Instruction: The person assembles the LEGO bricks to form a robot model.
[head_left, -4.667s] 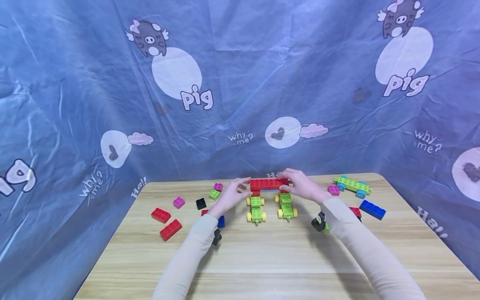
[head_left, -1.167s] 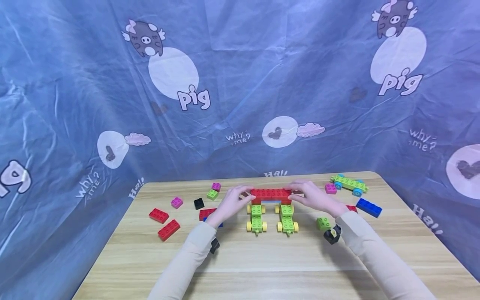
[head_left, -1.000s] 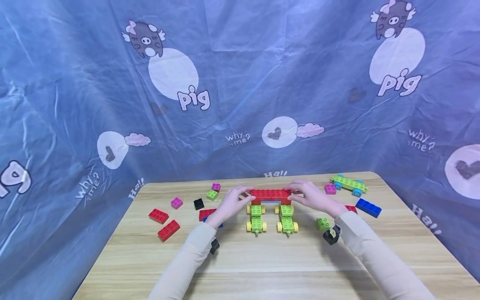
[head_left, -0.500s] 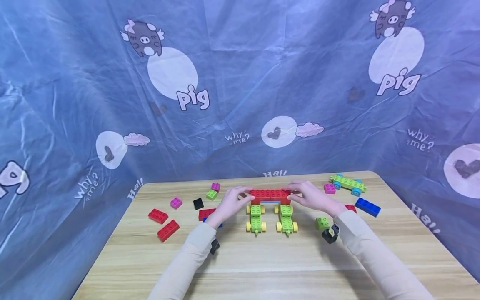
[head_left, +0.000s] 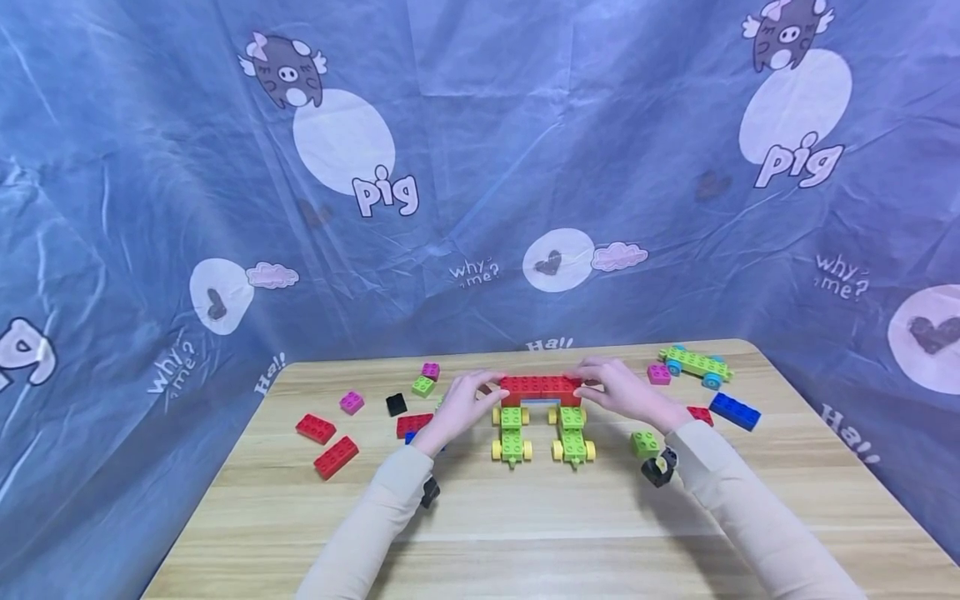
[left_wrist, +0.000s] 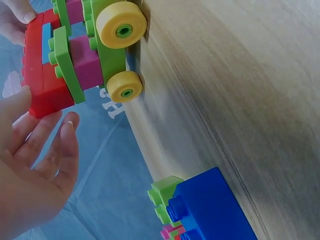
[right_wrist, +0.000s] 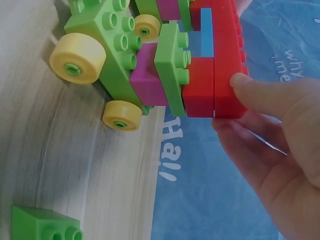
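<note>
A toy brick bridge stands on the table: two red bricks (head_left: 542, 387) end to end span two green wheeled bases, the left base (head_left: 512, 442) and the right base (head_left: 573, 442), both with yellow wheels. Under the span, each base carries a magenta brick (left_wrist: 86, 61), a green brick (right_wrist: 172, 67) and a red brick (right_wrist: 198, 86). A light blue piece (right_wrist: 206, 32) shows beneath the span's middle. My left hand (head_left: 463, 406) pinches the span's left end between thumb and fingers. At its right end my right hand (head_left: 624, 396) pinches likewise.
Left lie two red bricks (head_left: 336, 457), a black brick (head_left: 396, 405), magenta and green bricks, and a blue brick (left_wrist: 215, 205) near my left wrist. Right are a green brick (head_left: 645, 443), a long blue brick (head_left: 735, 411) and a green base with blue wheels (head_left: 696, 364).
Since the oldest frame the bridge has come nearer to me, and my right hand has shifted right, to the span's end. Over the last second hands and bridge stay practically still.
</note>
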